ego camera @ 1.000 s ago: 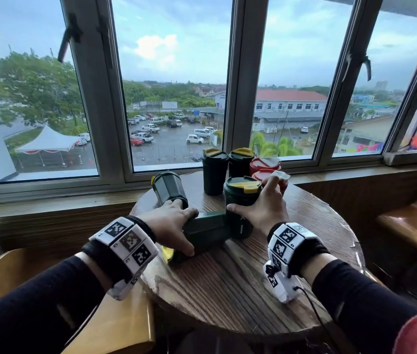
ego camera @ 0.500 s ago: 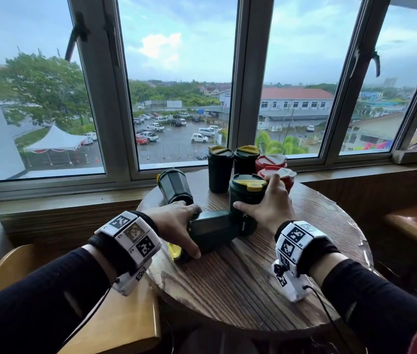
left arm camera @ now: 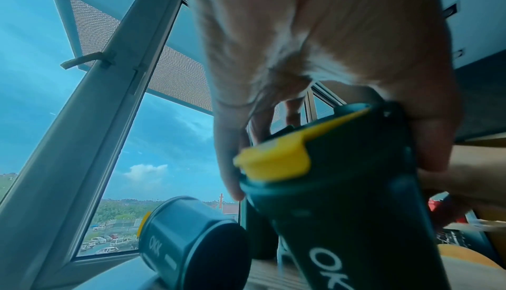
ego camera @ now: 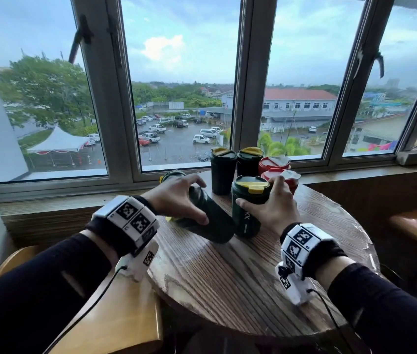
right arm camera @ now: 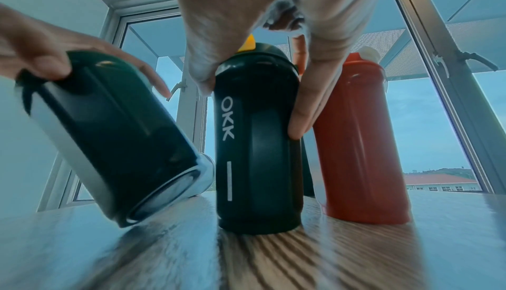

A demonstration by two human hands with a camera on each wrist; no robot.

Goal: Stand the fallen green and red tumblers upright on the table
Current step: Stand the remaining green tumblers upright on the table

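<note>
Here, nearest the onlooker, the round wooden table [ego camera: 240, 282] carried two green tumblers under the person's hands. The left hand [ego camera: 176, 200] had its fingers and thumb wrapped round the tilted green tumbler [ego camera: 210, 221], whose base edge rested on the wood while its yellow-lidded end was raised toward the wrist; it was neither flat nor yet upright. Just beside it, apparently touching at the base, the upright green tumbler [ego camera: 249, 205] stood squarely on the table, and the right hand [ego camera: 273, 208] grasped it below the lid, thumb on one side and fingers on the other.

Behind these, a fallen green tumbler [left arm camera: 191, 240] lay on its side near the window-side edge of the table, untouched and largely hidden behind the left hand in the head view. Farther back, two green tumblers [ego camera: 222, 172] stood upright side by side, and to their right stood two red tumblers [ego camera: 276, 164], with white-flapped lids, one in front of the other. Whether any further red tumbler lay fallen could not be told from these views.

By this reckoning the task was well past its middle: five tumblers stood, one was halfway raised, and at least one green one remained to be righted. Beyond the table, the window [ego camera: 176, 98] showed a car park.
</note>
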